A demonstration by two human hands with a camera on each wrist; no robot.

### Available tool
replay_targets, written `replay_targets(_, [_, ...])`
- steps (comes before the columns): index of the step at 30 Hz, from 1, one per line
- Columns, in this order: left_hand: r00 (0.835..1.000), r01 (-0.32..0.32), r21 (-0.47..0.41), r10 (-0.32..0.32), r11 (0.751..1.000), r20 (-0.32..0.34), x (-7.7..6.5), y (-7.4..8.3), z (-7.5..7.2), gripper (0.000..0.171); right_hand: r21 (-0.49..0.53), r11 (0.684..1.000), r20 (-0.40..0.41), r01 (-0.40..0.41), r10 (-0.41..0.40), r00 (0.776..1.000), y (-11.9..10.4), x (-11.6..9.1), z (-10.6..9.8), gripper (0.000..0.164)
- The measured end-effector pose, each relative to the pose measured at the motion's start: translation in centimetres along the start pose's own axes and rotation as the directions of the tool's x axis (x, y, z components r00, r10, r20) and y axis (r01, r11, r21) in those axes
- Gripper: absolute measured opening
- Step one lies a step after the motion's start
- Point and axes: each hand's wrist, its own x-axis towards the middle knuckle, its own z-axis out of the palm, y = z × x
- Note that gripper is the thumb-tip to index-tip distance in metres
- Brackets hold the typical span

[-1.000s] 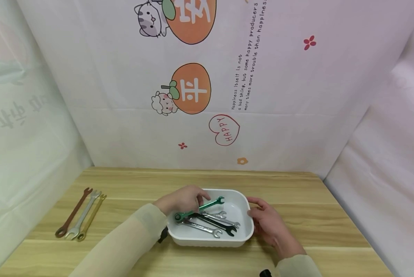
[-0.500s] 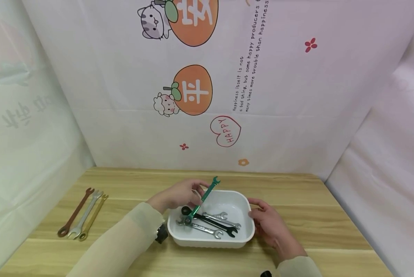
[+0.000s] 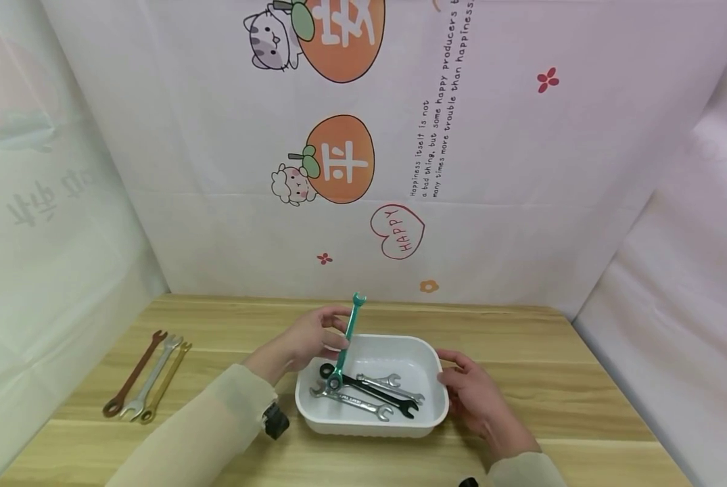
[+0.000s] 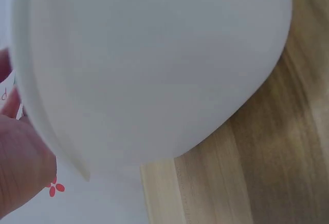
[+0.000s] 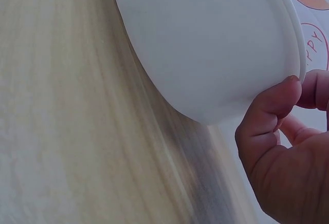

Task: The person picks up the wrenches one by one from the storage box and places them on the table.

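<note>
Above the left end of a white plastic basin [image 3: 372,427], my left hand [image 3: 305,338] grips a green combination wrench [image 3: 351,325] by its shank. The wrench stands steeply, open end up, its ring end low over the tools inside. Beneath it lie a black wrench [image 3: 378,391] and several silver wrenches [image 3: 363,404]. At the basin's right end my right hand [image 3: 469,389] holds the rim. The right wrist view has the thumb [image 5: 275,98] bent against the basin wall just under the rim. In the left wrist view the basin wall [image 4: 154,70] hides most of the left hand.
On the left of the wooden table [image 3: 552,379], a reddish-brown wrench [image 3: 136,372], a silver wrench [image 3: 154,376] and a gold wrench [image 3: 168,380] lie side by side. A printed white cloth [image 3: 491,237] hangs behind the table's back edge.
My left hand has raised the green wrench from lying across the other tools to nearly upright, drawing back up and leftward. The right hand stays at the basin's rim.
</note>
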Motion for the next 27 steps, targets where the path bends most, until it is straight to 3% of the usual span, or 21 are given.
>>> replay_targets(6, [0.999,-0.011,-0.047,0.009,0.999,-0.049,-0.9,0.0,-0.4,0.064,-0.005,1.000,0.000,0.006,-0.006,1.000,0.1,0.0,-0.2,0.048])
replay_targets(17, [0.998,-0.009,-0.074,0.004,0.997,-0.070,-2.0,-0.2,-2.2,0.063,-0.029,1.000,0.001,0.008,-0.008,1.000,-0.1,0.0,-0.3,0.047])
replay_targets(23, [0.995,-0.009,-0.056,0.003,0.998,-0.100,-3.6,-0.6,-4.7,0.062,-0.027,1.000,0.006,0.010,-0.010,1.000,0.0,0.0,-0.2,0.047])
replay_targets(27, [0.995,-0.017,-0.027,0.015,0.999,-0.099,-5.4,-1.0,-7.2,0.064,-0.015,1.000,0.008,0.007,-0.007,1.000,0.1,0.1,-0.2,0.048])
